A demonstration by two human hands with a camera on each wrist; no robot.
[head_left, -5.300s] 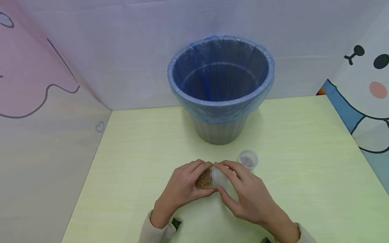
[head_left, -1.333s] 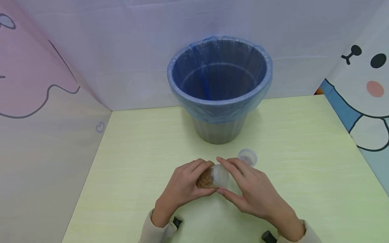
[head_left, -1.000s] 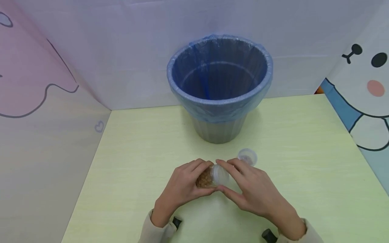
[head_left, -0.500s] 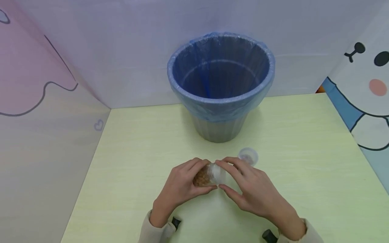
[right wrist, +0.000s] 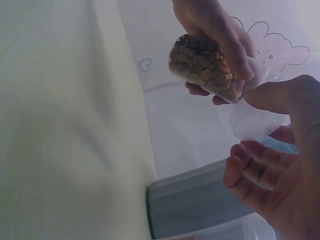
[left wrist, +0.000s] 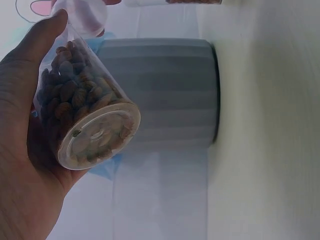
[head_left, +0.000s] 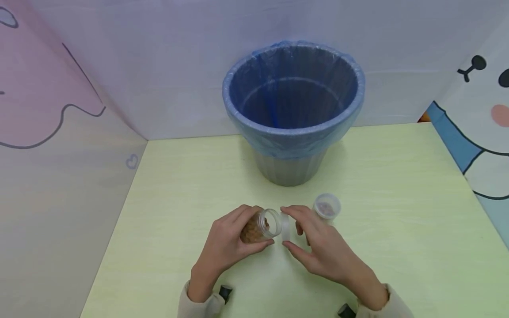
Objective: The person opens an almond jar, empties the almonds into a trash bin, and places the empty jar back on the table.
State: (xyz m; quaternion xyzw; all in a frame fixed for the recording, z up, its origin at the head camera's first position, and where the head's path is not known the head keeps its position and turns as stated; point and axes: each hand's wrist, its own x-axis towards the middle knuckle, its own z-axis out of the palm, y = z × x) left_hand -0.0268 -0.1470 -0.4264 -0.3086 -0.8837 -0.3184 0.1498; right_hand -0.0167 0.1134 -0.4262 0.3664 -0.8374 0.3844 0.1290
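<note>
My left hand grips a clear plastic jar tilted on its side, its uncovered mouth toward the right. Brown, almond-like nuts fill much of it, seen through the wall and base in the left wrist view. Between thumb and fingertips, my right hand pinches a translucent white lid, held edge-on just off the jar's mouth. In the right wrist view the lid overlaps the threaded neck, with the other fingers loosely bent below.
A grey bin lined with a blue bag stands at the back of the pale yellow-green table. A second clear jar with some reddish-brown contents stands beyond my right hand. Printed cloth walls enclose the table.
The lid has come off the jar's mouth, leaving a gap between them. My left hand has moved a little left with the jar, whose mouth now faces more toward the head camera.
</note>
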